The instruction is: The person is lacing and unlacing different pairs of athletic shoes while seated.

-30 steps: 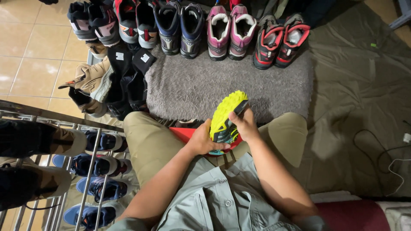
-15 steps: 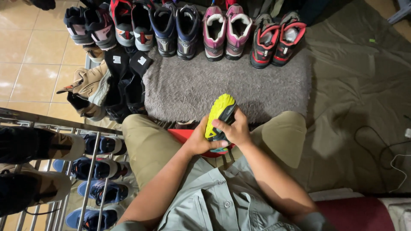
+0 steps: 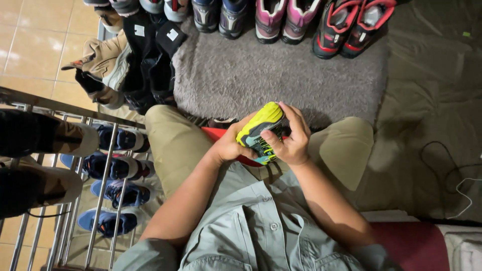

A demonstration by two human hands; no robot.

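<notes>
I hold a small shoe (image 3: pixel 259 129) with a bright yellow-green sole and teal and black upper over my lap. My left hand (image 3: pixel 230 145) grips it from the left, at its sole side. My right hand (image 3: pixel 291 136) wraps around its right side, fingers curled over the laces. A red object (image 3: pixel 217 134) lies on my lap beneath the shoe, mostly hidden. I sit with knees apart in khaki trousers and a grey-green shirt.
A grey shaggy rug (image 3: pixel 281 75) lies ahead, with a row of shoes (image 3: pixel 281 17) along its far edge. Tan and black boots (image 3: pixel 118 62) are piled at the left. A metal shoe rack (image 3: pixel 75 175) with blue shoes stands at my left. Cables (image 3: pixel 452 170) trail on the right.
The shoe has come closer to my body and turned, so less of its yellow sole faces up. My right hand has closed further around it. The view has tilted down.
</notes>
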